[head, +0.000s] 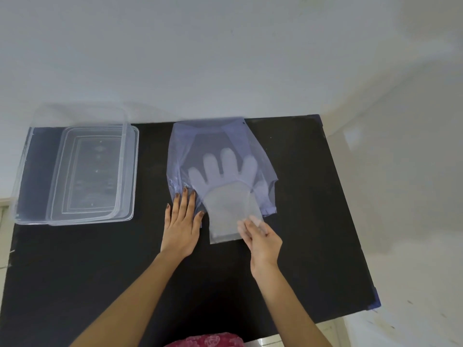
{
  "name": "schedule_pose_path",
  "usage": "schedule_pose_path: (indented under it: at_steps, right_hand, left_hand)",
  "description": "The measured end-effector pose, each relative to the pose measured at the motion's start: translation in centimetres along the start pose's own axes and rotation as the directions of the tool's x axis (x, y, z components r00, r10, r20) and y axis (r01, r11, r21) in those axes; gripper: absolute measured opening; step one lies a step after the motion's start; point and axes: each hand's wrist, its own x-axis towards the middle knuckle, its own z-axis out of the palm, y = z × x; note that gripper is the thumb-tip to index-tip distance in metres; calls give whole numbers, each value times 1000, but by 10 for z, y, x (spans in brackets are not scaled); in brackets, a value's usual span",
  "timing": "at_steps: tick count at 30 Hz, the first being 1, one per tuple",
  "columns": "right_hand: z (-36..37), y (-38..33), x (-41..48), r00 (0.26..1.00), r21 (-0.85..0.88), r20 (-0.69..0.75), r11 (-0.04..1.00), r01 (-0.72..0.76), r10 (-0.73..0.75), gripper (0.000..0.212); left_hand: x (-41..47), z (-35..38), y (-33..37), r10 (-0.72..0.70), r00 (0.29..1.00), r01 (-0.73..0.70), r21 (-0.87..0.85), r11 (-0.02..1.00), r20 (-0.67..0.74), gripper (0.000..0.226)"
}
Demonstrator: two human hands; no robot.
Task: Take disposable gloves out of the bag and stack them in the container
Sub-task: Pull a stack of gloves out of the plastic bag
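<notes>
We see a black table [75,271] set against a pale wall, with both bare forearms reaching up from the bottom edge of the view.

The left hand [181,221] lies palm down and flat on the table, its fingers [186,196] straight and close together, with the tips pressing on the near left edge of the translucent blue bag [190,146]. The thumb spreads to the right, toward the glove. This hand is spread open and grips nothing; it only bears down on the bag.

The right hand [261,237] is turned with its thumb side up, wrist slightly bent, and its fingertips are blurred. They pinch the near right corner of the cuff of a clear disposable glove [225,211].

The glove lies about half out of the bag: its cuff rests on the bare table between the two hands, while its finger parts remain inside, showing pale through the blue film and pointing away from us. We cannot tell whether it is a single glove or several stacked.

Well apart to the left stands the clear plastic container [25,171], open, at the far left corner of the table. Its clear lid [95,176] appears to overlap its right side.
</notes>
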Motion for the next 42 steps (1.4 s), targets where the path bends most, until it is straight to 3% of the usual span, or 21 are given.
schedule_pose_path:
  at_steps: [3, 7, 13, 16, 20, 23, 25, 27, 28, 32, 37, 42]
  right_hand:
    - [-10, 3, -13, 1000, -14, 2, 1000, 21, -21, 49]
    - [-20, 3, -29, 999, -15, 18, 999, 49, -49, 52]
    - [-37, -1, -46, 999, -18, 28, 999, 40, -39, 19]
    - [-42, -5, -53, 997, -29, 53, 998, 51, -49, 16]
    - [-48, -12, -58, 995, -56, 84, 997, 53, -48, 15]
    - [-49, -16, -58, 991, -58, 126, 997, 45, -37, 15]
    - [-49, -18, -59, 986, -72, 163, 996, 47, -35, 14]
    - [-50, -23, -61, 982, -110, 189, 993, 52, -31, 15]
    - [-51, -25, -62, 980, -131, 197, 990, 55, -28, 16]
    - [-64, -35, -67, 972, -180, 230, 980, 81, -38, 16]
    - [-82, -49, -71, 958, -180, 287, 981, 75, -21, 16]
    - [-91, -69, -71, 939, -229, 342, 967, 112, -28, 20]
  left_hand:
    - [0, 0, -1, 10, 1000, -10, -9, 1000, -6, 65]
    - [1, 1, -2, 16, 1000, -16, -13, 1000, -12, 65]
    - [2, 0, -3, 8, 1000, -8, -54, 999, 9, 65]
    - [1, -10, 3, -13, 1000, 9, -222, 975, -17, 63]
    - [-41, -34, 29, -100, 974, -21, -522, 853, -203, 49]
    - [-87, -41, 57, -341, 933, 170, -689, 704, -118, 38]
    - [-107, -47, 75, -453, 885, 336, -821, 461, 107, 34]
    - [-115, -52, 88, -439, 844, 421, -888, 185, 309, 32]
    - [-117, -55, 94, -408, 839, 432, -897, 95, 361, 31]
    - [-117, -60, 114, -350, 834, 416, -903, -111, 427, 35]
    - [-119, -63, 133, -450, 805, 400, -914, -69, 386, 50]
    - [-127, -73, 144, -493, 831, 304, -952, 17, 257, 55]
